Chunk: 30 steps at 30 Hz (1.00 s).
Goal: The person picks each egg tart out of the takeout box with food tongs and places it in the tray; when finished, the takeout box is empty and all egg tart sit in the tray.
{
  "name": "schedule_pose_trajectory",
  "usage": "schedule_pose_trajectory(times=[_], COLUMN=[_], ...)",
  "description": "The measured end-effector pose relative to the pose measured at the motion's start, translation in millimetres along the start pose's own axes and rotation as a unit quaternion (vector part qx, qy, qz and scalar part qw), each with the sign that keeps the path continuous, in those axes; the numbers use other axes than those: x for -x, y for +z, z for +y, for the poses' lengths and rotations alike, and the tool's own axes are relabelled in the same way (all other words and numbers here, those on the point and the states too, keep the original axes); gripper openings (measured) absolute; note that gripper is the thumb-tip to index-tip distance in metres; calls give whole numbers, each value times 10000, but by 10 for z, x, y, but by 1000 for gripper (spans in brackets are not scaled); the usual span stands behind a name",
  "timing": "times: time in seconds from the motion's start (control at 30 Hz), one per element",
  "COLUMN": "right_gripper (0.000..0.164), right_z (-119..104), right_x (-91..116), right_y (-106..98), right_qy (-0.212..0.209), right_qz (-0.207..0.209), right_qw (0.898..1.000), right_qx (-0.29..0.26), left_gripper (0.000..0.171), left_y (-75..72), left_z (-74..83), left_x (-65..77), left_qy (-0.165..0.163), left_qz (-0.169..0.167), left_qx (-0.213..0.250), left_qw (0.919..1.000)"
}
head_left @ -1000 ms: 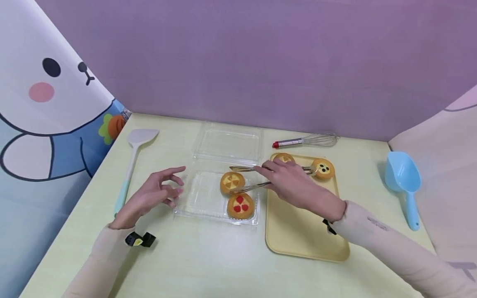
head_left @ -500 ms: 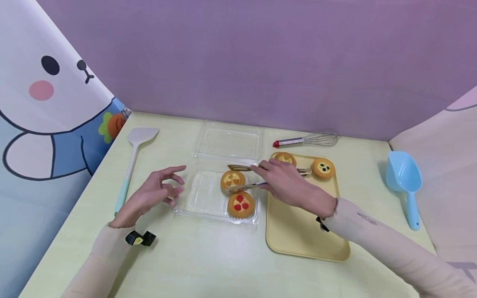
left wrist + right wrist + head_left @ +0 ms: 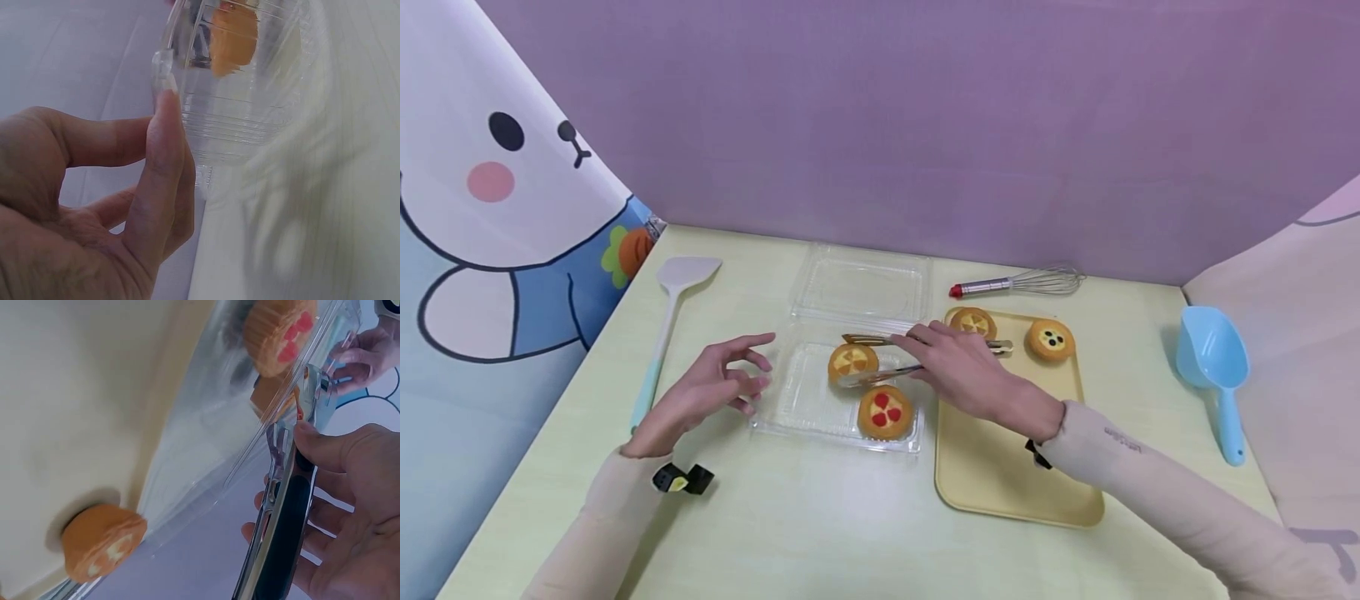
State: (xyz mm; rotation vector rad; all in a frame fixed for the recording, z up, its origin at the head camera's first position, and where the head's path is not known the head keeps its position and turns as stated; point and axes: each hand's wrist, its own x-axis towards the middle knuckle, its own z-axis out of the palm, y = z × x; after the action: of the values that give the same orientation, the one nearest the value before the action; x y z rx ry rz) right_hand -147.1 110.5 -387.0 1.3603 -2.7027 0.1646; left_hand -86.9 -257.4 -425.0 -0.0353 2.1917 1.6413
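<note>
My right hand (image 3: 958,367) grips metal tongs (image 3: 895,372) with dark handles, held over the right half of a clear plastic clamshell box (image 3: 808,392). Between the tong ends is a round tart (image 3: 853,360) with a wedge-patterned top, inside the box. Just in front of it lies another tart (image 3: 886,412) with red pieces on top. My left hand (image 3: 711,387) is at the box's left side with its fingers loosely bent; in the left wrist view a fingertip (image 3: 167,100) is right at the clear rim.
A yellow tray (image 3: 1018,467) at the right bears a wedge-topped tart (image 3: 972,321) and one with dark dots (image 3: 1051,340). The box's lid (image 3: 861,283) lies folded back. Around are a whisk (image 3: 1015,283), a blue scoop (image 3: 1213,358) and a pale spatula (image 3: 673,304).
My right hand and the tongs have moved left, and the wedge-topped tart has shifted left with them inside the box. The red-topped tart and my left hand have stayed in place.
</note>
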Motion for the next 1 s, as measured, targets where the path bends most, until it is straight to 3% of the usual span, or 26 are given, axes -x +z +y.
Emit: schedule_pose_trajectory(times=[0.33,1.0], right_gripper=[51,52], right_z=[-193,-252], right_x=[-176,-296], right_y=[159,237], right_qy=[-231,-395], right_qz=[-147,-274], right_qw=[9995,9987], right_qx=[-124,190], left_gripper=[76,75], left_y=[-19,-16], left_z=[-22,-21], left_x=[10,4], left_qy=[-4,28], left_qz=[29,4], left_qx=[19,89], left_qw=[10000,10000])
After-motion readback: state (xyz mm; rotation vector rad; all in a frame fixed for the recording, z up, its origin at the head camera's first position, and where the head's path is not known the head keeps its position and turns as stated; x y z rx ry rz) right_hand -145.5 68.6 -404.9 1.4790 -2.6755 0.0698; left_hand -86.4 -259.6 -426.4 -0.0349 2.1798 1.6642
